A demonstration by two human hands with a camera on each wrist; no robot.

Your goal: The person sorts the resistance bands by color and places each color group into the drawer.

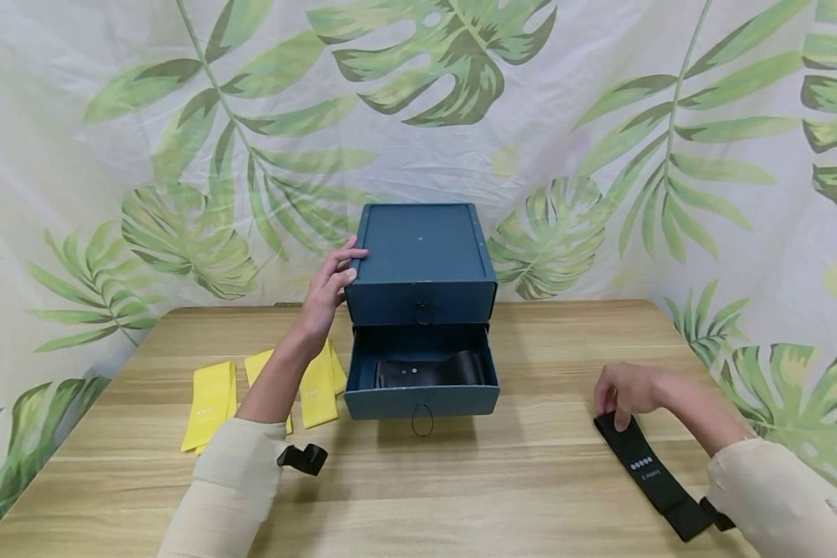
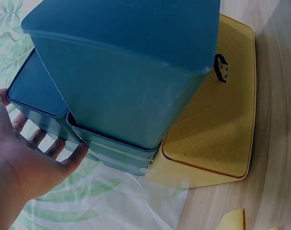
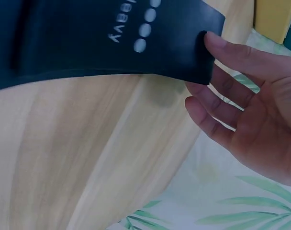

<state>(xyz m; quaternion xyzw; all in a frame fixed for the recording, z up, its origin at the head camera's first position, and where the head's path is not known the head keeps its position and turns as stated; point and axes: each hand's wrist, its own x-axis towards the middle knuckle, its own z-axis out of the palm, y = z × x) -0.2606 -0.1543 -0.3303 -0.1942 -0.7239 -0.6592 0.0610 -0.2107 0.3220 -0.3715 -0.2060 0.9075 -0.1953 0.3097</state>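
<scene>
A blue two-drawer box (image 1: pixel 421 244) stands at the middle of the table. My left hand (image 1: pixel 328 291) rests against its upper left side, fingers extended; the left wrist view shows that hand (image 2: pixel 38 158) beside the blue casing (image 2: pixel 121 86). Its lower drawer (image 1: pixel 421 401) is pulled out and holds a folded black band (image 1: pixel 428 370). At the right, my right hand (image 1: pixel 631 387) pinches one end of a black resistance band (image 1: pixel 645 469) marked with white dots and lettering. In the right wrist view, the thumb of the right hand (image 3: pixel 255 96) lies on the band (image 3: pixel 102 38).
Several yellow bands (image 1: pixel 212 399) lie on the wooden table (image 1: pixel 502 496) left of the box, partly behind my left forearm. A leaf-patterned cloth (image 1: pixel 418 147) hangs behind the table. A yellow textured panel (image 2: pixel 212 110) shows beside the casing in the left wrist view.
</scene>
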